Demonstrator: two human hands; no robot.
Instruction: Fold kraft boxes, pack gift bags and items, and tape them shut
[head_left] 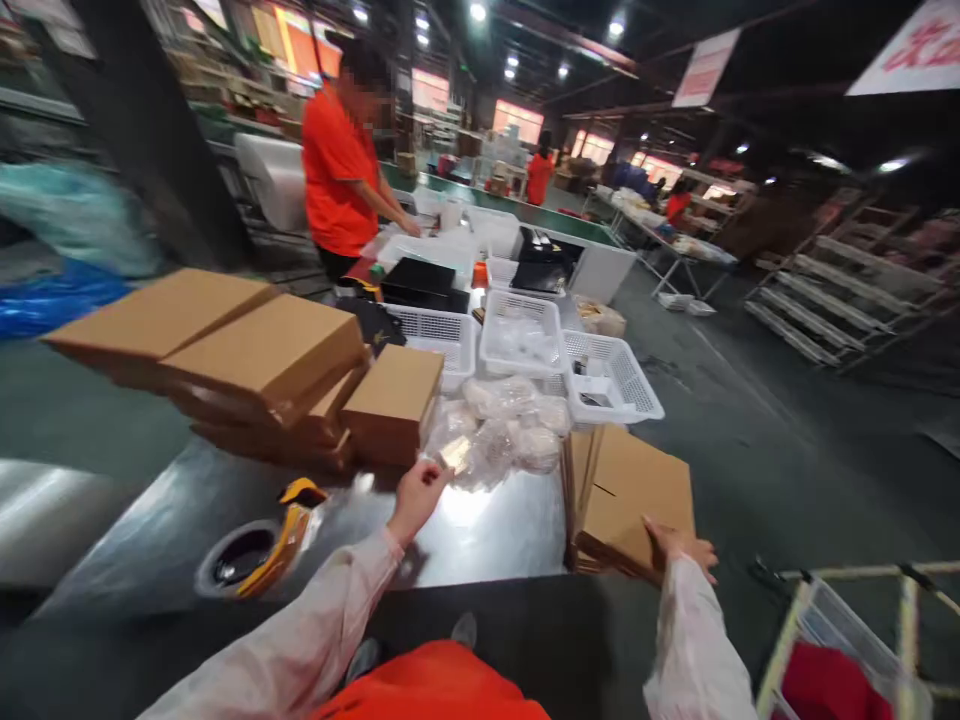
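Note:
My left hand (417,500) is over the metal table (480,545), its fingers curled together beside clear-wrapped packages (499,440). Whether anything small is between those fingers cannot be made out. On the right, my right hand (681,548) lies against the front edge of a flattened brown cardboard piece (637,490), thumb on top and the other fingers spread. That cardboard leans on more upright cardboard at the table's right edge. A brown box (396,395) stands left of the wrapped packages.
Stacked brown boxes (262,350) fill the left side, near a tape dispenser (274,550). White baskets (521,335) stand behind the packages. A person in orange (337,170) works at the far left. A cart frame (795,640) is at the lower right.

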